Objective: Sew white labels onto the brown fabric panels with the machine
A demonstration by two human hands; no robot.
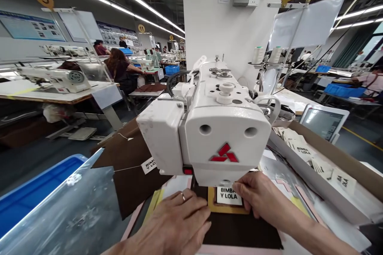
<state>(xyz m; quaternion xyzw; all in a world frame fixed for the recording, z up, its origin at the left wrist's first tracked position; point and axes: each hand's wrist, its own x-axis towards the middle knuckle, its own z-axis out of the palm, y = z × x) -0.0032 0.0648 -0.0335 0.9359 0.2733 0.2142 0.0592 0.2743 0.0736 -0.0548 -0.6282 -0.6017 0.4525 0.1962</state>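
Observation:
A white label (229, 196) printed "BIMBA Y LOLA" lies inside a yellow-edged frame (211, 203) under the head of a white sewing machine (227, 133). My right hand (261, 196) pinches the label's right edge between thumb and fingers. Dark brown fabric (242, 232) extends below the frame. Flat on that fabric, left of the frame, rests my left hand (179, 221), its fingers stretched out. The machine head hides the needle area and the label's upper edge.
More brown fabric (128, 183) with a sewn label (149, 165) hangs at the left, beside a blue bin (38, 191). On the right, a long cardboard box (302, 167) holds several labels. A small screen (324, 121) stands behind it. People sit at machines farther back.

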